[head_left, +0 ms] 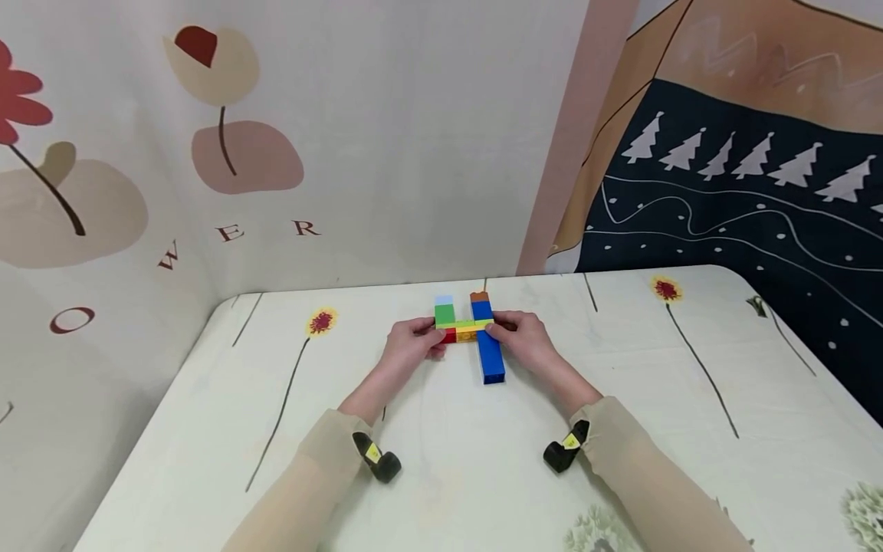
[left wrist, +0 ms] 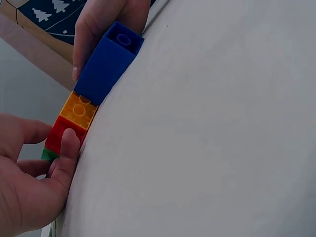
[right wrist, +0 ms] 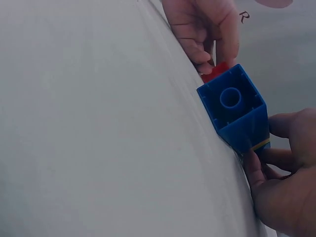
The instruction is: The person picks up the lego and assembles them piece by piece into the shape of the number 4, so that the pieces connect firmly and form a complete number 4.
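Observation:
A toy building-block assembly [head_left: 491,359] lies between the two hands near the table's far edge. Its long blue column has a brown block [head_left: 479,296] at the far end. Yellow, orange and red blocks bridge across to a green block [head_left: 444,313] tipped with light blue. My left hand [head_left: 410,343] pinches the red block [left wrist: 58,133] at the left end, thumb on its near face. With thumb and fingers, my right hand [head_left: 526,342] grips the blue column [right wrist: 249,123] from the right side, where a yellow strip crosses it. The column's hollow underside faces the right wrist camera.
A white cloth with printed flowers covers the table [head_left: 441,460]. Behind it hangs a pale printed curtain [head_left: 414,153], with a dark tree-patterned cloth [head_left: 745,199] at the right. Each wrist carries a small black camera [head_left: 386,466].

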`<state>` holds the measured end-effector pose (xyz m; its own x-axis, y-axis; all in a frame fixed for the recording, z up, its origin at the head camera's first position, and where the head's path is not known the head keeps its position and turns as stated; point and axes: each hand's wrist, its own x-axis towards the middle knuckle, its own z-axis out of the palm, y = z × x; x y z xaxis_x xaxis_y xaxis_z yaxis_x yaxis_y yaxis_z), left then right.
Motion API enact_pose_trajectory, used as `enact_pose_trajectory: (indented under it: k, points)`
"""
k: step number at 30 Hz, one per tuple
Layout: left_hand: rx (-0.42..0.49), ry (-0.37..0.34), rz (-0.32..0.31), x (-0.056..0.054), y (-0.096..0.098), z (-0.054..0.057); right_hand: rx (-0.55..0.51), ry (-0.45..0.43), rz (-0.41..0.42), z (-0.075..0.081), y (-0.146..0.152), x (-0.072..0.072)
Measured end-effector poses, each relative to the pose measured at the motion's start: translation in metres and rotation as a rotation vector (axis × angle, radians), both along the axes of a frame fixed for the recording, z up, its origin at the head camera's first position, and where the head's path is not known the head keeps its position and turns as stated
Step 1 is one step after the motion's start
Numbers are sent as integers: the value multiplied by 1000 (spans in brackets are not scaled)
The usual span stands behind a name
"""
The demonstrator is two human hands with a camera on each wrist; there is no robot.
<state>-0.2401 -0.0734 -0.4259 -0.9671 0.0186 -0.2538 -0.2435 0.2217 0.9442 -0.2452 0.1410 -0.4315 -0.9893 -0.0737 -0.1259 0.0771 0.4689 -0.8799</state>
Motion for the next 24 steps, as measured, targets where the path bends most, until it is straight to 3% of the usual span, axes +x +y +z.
enact_pose_trajectory:
  k: [8, 17, 21, 24]
  points:
    - [-16, -1, -10, 2, 1, -1, 39, 6, 2, 3, 1, 3]
    - [-52, -37, -116, 1, -5, 8, 24, 9, 6, 4, 5, 4]
    - [-74, -4, -153, 3, -13, 12, 9, 24, 32, 8, 10, 7]
    - [-145, 55, -179, 7, -20, 17, 7, 33, 65, 12, 18, 10]
